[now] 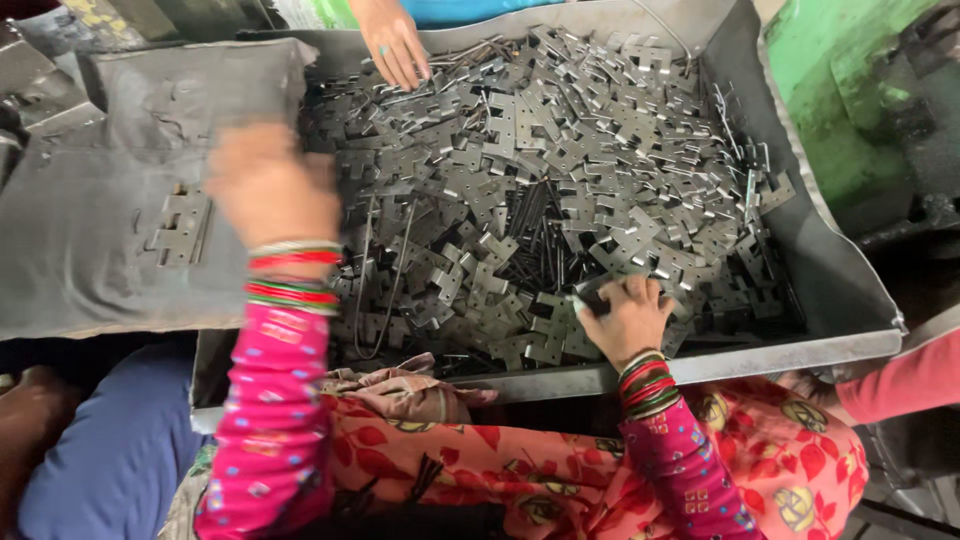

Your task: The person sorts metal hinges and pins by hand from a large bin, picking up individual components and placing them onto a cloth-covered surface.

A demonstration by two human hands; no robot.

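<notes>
Metal tray [840, 270] walls are hemming in the heap of stamped steel plates [560, 170], which is leaving almost no bare floor inside. Grey cloth [90, 230] is draping the tray's left edge, some plates [180, 228] lying on it. My left hand [272, 190] is hovering blurred there; I cannot tell its grip. My right hand [628, 318] is pinching plates near the front rim. Another person's hand [393, 42] is reaching in opposite.
</notes>
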